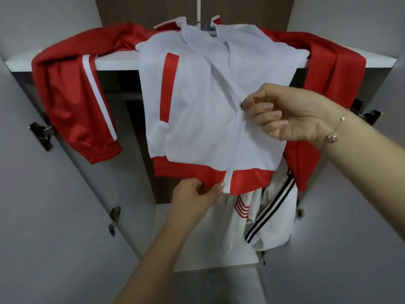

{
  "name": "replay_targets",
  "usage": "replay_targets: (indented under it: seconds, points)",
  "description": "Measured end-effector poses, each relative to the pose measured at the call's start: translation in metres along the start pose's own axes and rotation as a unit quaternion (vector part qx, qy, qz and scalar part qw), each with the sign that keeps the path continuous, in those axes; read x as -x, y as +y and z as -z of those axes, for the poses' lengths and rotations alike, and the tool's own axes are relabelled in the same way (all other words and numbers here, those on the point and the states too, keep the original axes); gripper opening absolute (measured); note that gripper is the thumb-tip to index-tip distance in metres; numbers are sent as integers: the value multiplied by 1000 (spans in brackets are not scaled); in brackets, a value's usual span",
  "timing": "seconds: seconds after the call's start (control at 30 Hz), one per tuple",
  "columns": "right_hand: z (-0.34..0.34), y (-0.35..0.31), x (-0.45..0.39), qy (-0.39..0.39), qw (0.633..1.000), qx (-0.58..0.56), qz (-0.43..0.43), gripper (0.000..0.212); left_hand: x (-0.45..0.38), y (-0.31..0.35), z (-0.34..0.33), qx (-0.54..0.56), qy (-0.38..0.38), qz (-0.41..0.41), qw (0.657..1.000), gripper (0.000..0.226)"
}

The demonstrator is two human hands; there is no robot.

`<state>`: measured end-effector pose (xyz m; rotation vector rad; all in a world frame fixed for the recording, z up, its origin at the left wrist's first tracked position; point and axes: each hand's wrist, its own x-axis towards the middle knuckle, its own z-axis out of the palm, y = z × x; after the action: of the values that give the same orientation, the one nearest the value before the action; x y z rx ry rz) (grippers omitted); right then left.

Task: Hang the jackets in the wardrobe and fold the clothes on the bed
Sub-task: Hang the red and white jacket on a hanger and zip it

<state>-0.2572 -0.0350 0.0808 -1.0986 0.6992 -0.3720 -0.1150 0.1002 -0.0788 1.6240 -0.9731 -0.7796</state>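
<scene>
- While the white-and-red jacket [197, 102] hangs in the open wardrobe, its front faces the camera and its body drapes down over the front edge of a white shelf [122, 60].
- The jacket's red sleeves spread to either side: the left sleeve [72, 102], with a white stripe, lies over the shelf and falls to a ribbed cuff; the right sleeve [335, 69] drops down behind the right forearm.
- A hanger [210, 27] shows at the open collar, only partly visible.
- The left hand [197, 196] grips the red hem band [188, 171] at the bottom of the jacket, just beside the white zip strip, with fingers curled under the cloth and the thumb on top.
- The right hand [282, 113] is higher, at the jacket's centre line, where thumb and forefinger pinch a small dark zip pull [241, 104]; the other fingers are loosely curled.
- Below that pull the two fronts lie closed together; above it they part towards the collar.
- A thin bracelet [333, 133] with a small charm sits on the right wrist.
- Behind and below the hem hangs a second white garment [269, 218] with black-and-white striping and a patch of red stripes.
- Grey wardrobe doors [54, 216] stand open on both sides, with metal hinges [41, 132] on their inner faces.
</scene>
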Motion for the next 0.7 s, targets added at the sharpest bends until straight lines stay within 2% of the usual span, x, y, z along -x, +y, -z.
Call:
replay_targets:
  seconds: [0.07,0.13,0.2,0.27,0.33,0.43,0.53,0.63,0.7]
  points:
    - [-5,-20,-7,28,994,102,-1,22,0,12,18,-92,-7,-30,995,48]
    - [-8,-29,-10,31,985,168,-11,23,3,34,29,-225,88,-127,962,61]
    - [-10,-36,-9,16,979,202,-33,20,-1,61,26,-259,184,-232,919,56]
    - [-14,-39,-6,-6,979,196,-52,13,-18,84,13,-251,166,-275,913,42]
    - [-16,-42,-6,-22,983,174,-61,17,-39,95,0,-250,126,-286,916,35]
    - [-15,-65,-12,-33,994,86,-52,23,-53,87,-7,-236,122,-330,906,50]
    - [-14,-112,-20,-11,1000,-13,-23,19,-56,74,1,-242,90,-313,914,52]
    - [-11,-147,-30,36,999,20,-4,28,-70,91,22,-256,72,-296,917,43]
    - [-12,-157,-34,26,997,78,-14,26,-83,123,27,-239,107,-324,909,33]
